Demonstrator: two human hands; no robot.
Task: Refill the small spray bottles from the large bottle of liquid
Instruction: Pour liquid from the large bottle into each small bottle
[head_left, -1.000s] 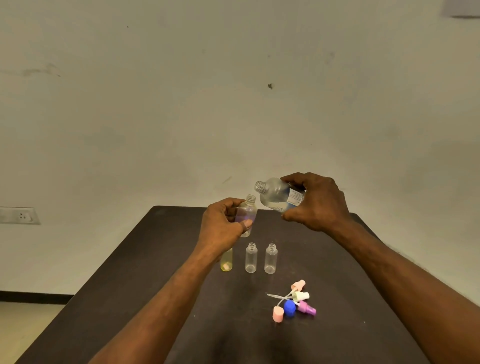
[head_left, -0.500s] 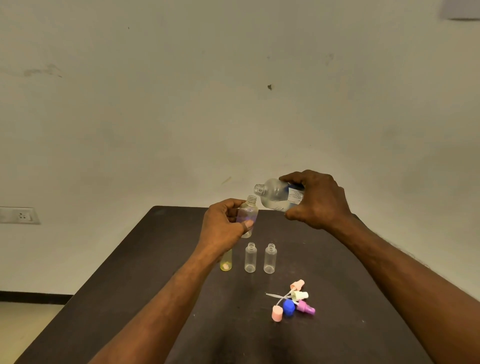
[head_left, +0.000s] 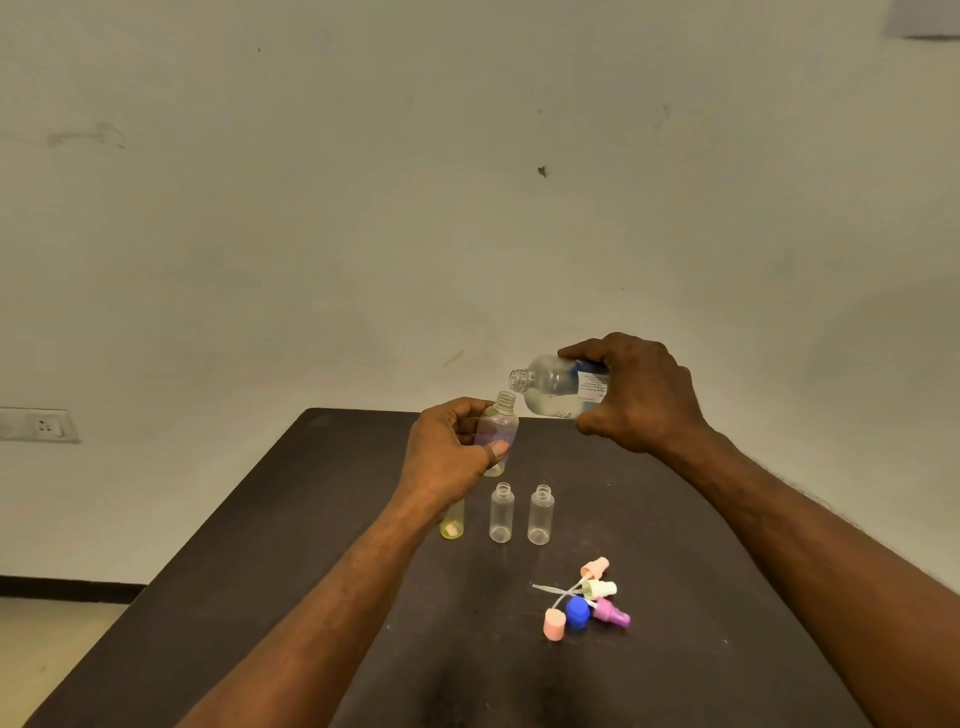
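My left hand (head_left: 449, 457) grips a small clear spray bottle (head_left: 500, 431), uncapped and upright, above the dark table (head_left: 270, 545). My right hand (head_left: 641, 395) holds the large clear bottle (head_left: 553, 387) on its side, with its open neck pointing left just above the small bottle's mouth. No stream of liquid is visible between them. Two empty small bottles (head_left: 502, 513) (head_left: 541, 515) stand on the table below. A yellowish small bottle (head_left: 452, 522) stands partly hidden behind my left wrist.
A cluster of spray tops and caps (head_left: 584, 603) in pink, white, blue and purple lies on the table's near right. A pale wall rises behind the table, with a socket plate (head_left: 39, 425) at the left.
My right hand has tipped the large bottle further toward level and brought its neck slightly closer over the small bottle. My left hand has stayed nearly still.
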